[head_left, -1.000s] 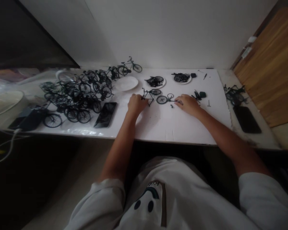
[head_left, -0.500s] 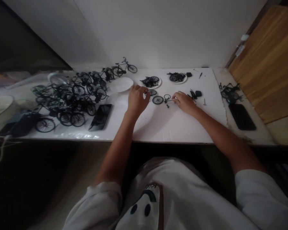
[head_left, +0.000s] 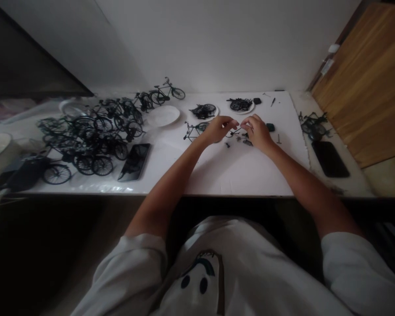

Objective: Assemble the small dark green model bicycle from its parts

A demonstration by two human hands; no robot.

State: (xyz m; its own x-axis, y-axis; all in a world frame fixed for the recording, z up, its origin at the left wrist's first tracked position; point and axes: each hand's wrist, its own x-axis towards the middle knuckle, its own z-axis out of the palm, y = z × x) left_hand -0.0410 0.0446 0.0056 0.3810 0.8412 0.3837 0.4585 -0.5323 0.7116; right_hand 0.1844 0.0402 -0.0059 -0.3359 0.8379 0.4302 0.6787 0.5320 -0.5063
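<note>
My left hand [head_left: 220, 128] is over the middle of the board, its thumb and fingers drawn together in a pinch. Facing it, almost touching, is my right hand [head_left: 257, 131], also pinched. Whatever sits between the fingertips is too small to make out. Just below them lies a thin dark bicycle part [head_left: 234, 132], with a small black piece [head_left: 227, 145] nearer me. A miniature bicycle frame [head_left: 193, 130] rests left of my left hand. The wheel seen earlier is now hidden behind that hand.
Many finished-looking miniature bicycles [head_left: 85, 138] crowd the left, beside a phone [head_left: 134, 161] and a white plate [head_left: 163, 116]. Two dishes of black parts [head_left: 204, 111] [head_left: 241, 104] stand at the back. A small T-shaped tool [head_left: 278, 139] and another phone [head_left: 330, 159] are to the right.
My left hand has moved right, leaving the bicycle frame in view on the board. My right hand has shifted slightly up and right, and the fingertips of both now nearly meet.
</note>
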